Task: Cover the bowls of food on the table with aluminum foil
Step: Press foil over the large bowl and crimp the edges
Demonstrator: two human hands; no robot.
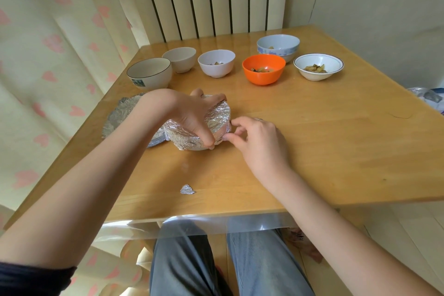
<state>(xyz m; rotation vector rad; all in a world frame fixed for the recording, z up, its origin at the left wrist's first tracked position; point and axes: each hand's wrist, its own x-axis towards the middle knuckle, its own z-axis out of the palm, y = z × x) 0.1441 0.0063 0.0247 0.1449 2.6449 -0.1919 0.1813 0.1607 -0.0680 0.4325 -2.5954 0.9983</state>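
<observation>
A foil-wrapped bowl (217, 119) stands in the middle of the wooden table (336, 142). My left hand (192, 115) lies over its top, thumb and fingers curled around the rim. My right hand (254, 137) pinches the foil at the bowl's right side. A second foil-covered dish (120, 115) sits behind my left forearm. Along the far side stand uncovered bowls: a dark-rimmed white bowl (150, 75), a cream bowl (179, 59), a white bowl (216, 62), an orange bowl (263, 68), a blue-patterned bowl (278, 47) and a shallow white bowl (318, 66).
A small scrap of foil (187, 190) lies near the table's front edge. More crumpled foil (425, 96) shows past the table's right edge. A curtain hangs at the left, a radiator stands behind the table. A clear plastic sheet overhangs the front edge above my knees.
</observation>
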